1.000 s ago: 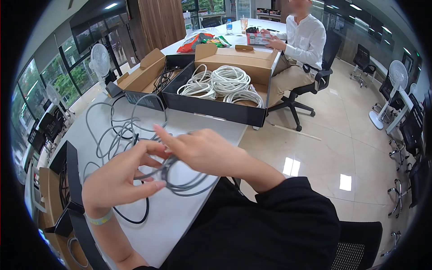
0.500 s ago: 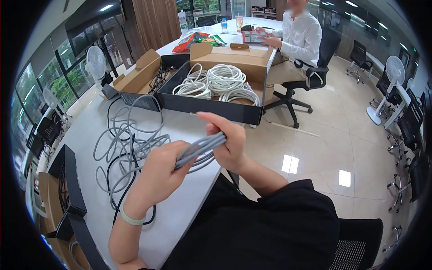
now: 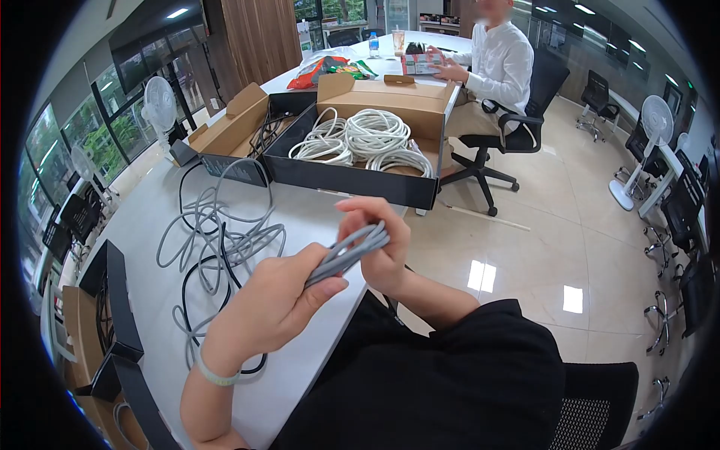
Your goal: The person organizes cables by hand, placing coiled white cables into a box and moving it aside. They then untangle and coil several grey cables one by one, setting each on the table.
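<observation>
A folded bundle of grey cable (image 3: 346, 256) is gripped near its lower end by my left hand (image 3: 279, 300), thumb pressed over the strands. At the bundle's upper looped end, my right hand (image 3: 388, 251) has its fingers curled around and behind the strands; part of its grip is hidden. On the table to the left lies a loose tangle of grey cable (image 3: 217, 238). A black cable (image 3: 186, 289) runs through that tangle and passes behind my left wrist.
An open box of coiled white cables (image 3: 379, 133) stands ahead, beside another open box with dark cables (image 3: 270, 135). More black boxes (image 3: 124, 300) line the left edge. Across the table a seated person (image 3: 502, 67) holds a small box (image 3: 421, 64). Snack bags (image 3: 319, 71) lie farther back.
My left hand and the cable bundle have shifted slightly right and turned. The right hand's fingers have curled in more. Across the table, the person's small box has moved slightly.
</observation>
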Demonstrator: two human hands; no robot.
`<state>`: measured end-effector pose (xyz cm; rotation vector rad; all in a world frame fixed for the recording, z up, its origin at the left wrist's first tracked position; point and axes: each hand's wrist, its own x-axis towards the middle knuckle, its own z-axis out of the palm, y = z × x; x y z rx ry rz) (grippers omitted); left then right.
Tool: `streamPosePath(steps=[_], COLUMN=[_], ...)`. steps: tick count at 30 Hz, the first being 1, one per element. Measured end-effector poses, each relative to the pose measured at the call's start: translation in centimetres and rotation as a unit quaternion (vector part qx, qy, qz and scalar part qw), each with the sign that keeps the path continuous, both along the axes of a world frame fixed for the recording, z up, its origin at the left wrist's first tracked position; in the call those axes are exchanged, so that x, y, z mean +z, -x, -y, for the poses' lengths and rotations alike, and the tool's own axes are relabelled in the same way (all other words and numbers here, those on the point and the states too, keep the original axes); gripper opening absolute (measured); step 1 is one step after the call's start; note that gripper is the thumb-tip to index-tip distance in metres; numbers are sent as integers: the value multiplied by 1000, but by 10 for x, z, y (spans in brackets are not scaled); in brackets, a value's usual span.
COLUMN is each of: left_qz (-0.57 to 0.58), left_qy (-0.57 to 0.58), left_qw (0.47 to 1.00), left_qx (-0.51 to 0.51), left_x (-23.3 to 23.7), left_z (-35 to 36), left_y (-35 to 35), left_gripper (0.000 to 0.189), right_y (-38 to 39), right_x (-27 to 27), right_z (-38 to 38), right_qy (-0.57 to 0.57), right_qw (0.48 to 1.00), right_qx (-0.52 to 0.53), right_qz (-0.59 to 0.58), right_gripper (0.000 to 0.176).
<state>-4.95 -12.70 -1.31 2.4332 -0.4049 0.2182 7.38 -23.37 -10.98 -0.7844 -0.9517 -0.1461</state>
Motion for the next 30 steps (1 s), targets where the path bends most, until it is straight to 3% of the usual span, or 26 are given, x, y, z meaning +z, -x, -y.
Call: streamPosePath(steps=[1,3,5,7,9,10,13,16,19,21,22,23,25,27,28,30], left_qz=[2,125,128,130,144,143,192,192,100,-24,-23,23,70,237,236,200], left_qy=[1,-125,-159,-193,-229,-228,-256,-199,-170,-89,-87,-57,-24,-118,-118,28], left_qw=[1000,983,977,969,960,960,945,960,980,996,996,998,997,963,964,976], left_qx=[1,40,61,80,79,79,68,50,1,10,10,-6,-20,-45,-44,-77], left_x=[2,5,1,-2,-6,-7,-2,11,21,17,13,7,5,9,6,-4], left_z=[2,6,10,11,11,11,8,1,-14,-28,-28,-28,-24,-10,-2,13], left_y=[3,11,14,14,11,9,4,3,8,5,3,0,-1,-2,-3,-2], left_gripper=[22,22,22,23,23,23,30,36,42,35,35,32,29,27,27,32], right_y=[-3,0,6,10,9,9,15,8,1,-2,-3,-3,1,3,2,4], right_x=[2,13,24,22,25,20,24,13,14,20,24,27,27,24,23,21], right_z=[2,8,12,17,23,19,22,16,25,30,32,34,35,35,36,33], right_qy=[27,70,74,105,269,260,226,158,153,145,122,98,71,12,-16,-63], right_qw=[994,986,938,953,919,931,944,959,971,971,963,948,956,986,983,975], right_qx=[-50,-80,-139,-80,49,115,140,129,133,106,56,6,8,49,133,192], right_qz=[97,131,308,271,283,230,197,198,130,159,232,303,286,161,123,91], right_gripper=[23,29,25,24,24,21,11,7,12,12,12,13,15,18,20,20])
